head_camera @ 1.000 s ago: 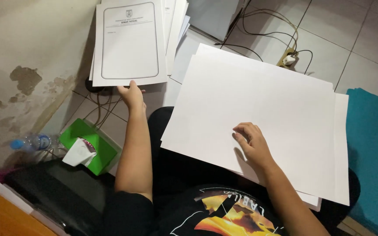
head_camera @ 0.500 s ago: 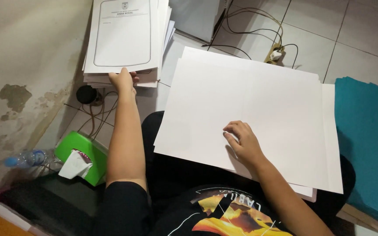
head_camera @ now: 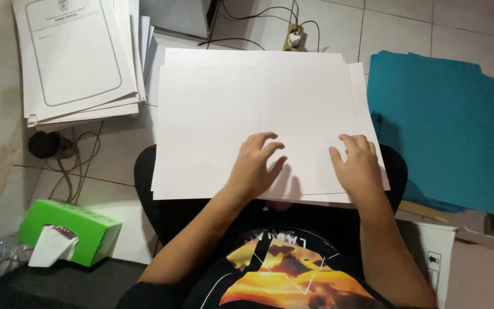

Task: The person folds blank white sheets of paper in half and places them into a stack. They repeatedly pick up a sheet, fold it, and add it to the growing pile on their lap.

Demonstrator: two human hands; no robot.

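A stack of large blank white sheets (head_camera: pixel 230 109) lies across my lap, its far edge over the tiled floor. My left hand (head_camera: pixel 255 163) rests on the near middle of the top sheet with its fingers spread and curled. My right hand (head_camera: pixel 357 163) presses flat on the sheet near its right edge, fingers apart. Neither hand grips anything. A faint vertical crease line runs up the sheet between the hands.
A pile of printed white forms (head_camera: pixel 75 57) sits on the floor at far left. Blue sheets (head_camera: pixel 441 120) lie on the right. A green tissue box (head_camera: pixel 67 232) stands at lower left, cables and a power plug (head_camera: pixel 293 37) at the top, a cardboard box (head_camera: pixel 475 269) at lower right.
My left hand has come off the pile of printed forms and now rests on the white sheets beside my right hand. The view has swung to centre the sheets.
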